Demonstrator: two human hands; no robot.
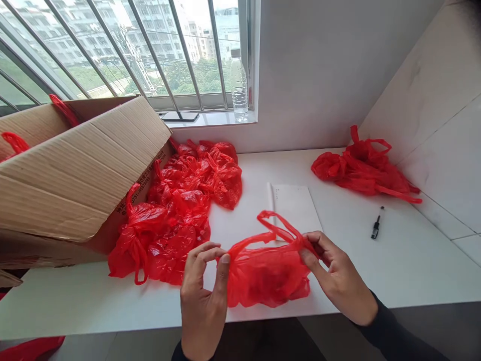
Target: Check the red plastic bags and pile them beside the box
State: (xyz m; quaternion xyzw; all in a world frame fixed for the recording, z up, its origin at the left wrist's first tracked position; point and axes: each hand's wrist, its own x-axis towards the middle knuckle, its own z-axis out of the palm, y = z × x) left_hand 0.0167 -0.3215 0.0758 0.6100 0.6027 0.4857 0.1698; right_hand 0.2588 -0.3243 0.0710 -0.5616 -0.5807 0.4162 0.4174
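A red plastic bag (268,278) with something dark inside hangs between my hands at the table's front edge. My left hand (206,296) pinches its upper left corner between thumb and fingers. On the other side, my right hand (332,271) grips the upper right corner below a handle loop. Both handle loops stick up above the bag's mouth. What the bag contains cannot be made out through the film. Just behind it lies a white notebook (296,205), partly covered by the handles.
A pile of red plastic bags (184,200) lies left of centre, against a large open cardboard box (82,165). More red bags (364,168) lie at the back right, near a black pen (377,223). A water bottle (239,87) and a phone (180,116) rest on the windowsill.
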